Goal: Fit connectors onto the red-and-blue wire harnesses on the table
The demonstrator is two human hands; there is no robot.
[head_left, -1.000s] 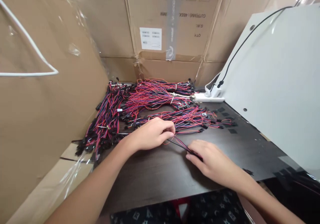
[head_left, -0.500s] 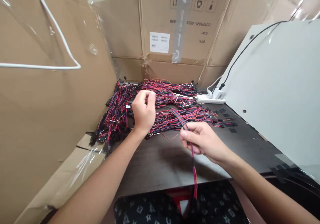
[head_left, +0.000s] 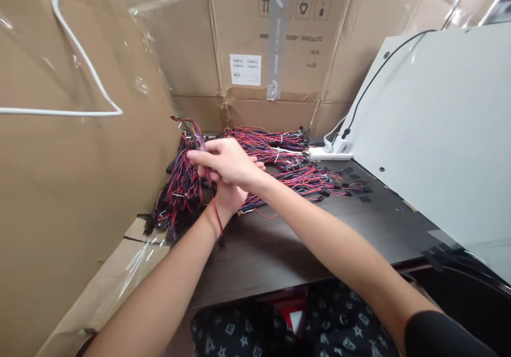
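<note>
My right hand [head_left: 223, 160] has crossed over my left wrist and grips a bundle of red, blue and black wires [head_left: 196, 129]. One end of that bundle rises up and left, and another end dangles across my left forearm. Beneath it, my left hand [head_left: 233, 197] is mostly covered, with some fingertips showing to the right of my right hand; whether it holds anything is hidden. A heap of similar wire harnesses [head_left: 175, 189] lies at the left, and more wire bundles [head_left: 295, 181] lie behind and right of my hands.
Cardboard walls [head_left: 191, 48] stand behind and at the left. A white power strip [head_left: 330, 154] with plugs sits at the back right, beside a white panel [head_left: 435, 128]. The dark tabletop [head_left: 279, 261] ends just above my lap.
My right hand has moved left with the wires, crossing over my left hand. My left hand sits slightly lower and is now mostly covered. The camera view has shifted slightly.
</note>
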